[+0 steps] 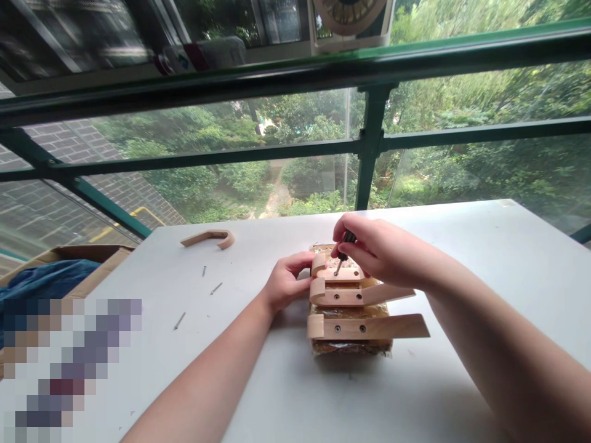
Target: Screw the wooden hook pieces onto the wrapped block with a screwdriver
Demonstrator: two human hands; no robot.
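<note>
My right hand [369,246] is closed round the dark handle of a screwdriver [345,251]. Its tip meets a screw [336,274] in the farthest wooden hook [346,274]. From the left, my left hand [290,281] grips the curved end of that hook, its fingertips partly hidden. Two more wooden hooks, a middle one [348,298] and a near one [383,327], lie across the same block [351,347], which is wrapped in shiny clear film. Each of these shows two screw heads.
A loose wooden hook [207,238] lies at the table's far left. Several screws [180,320] are scattered on the white table [272,394]. Beyond the left edge stands a cardboard box [111,253] with blue cloth [50,283]. A green railing [295,151] runs behind the table.
</note>
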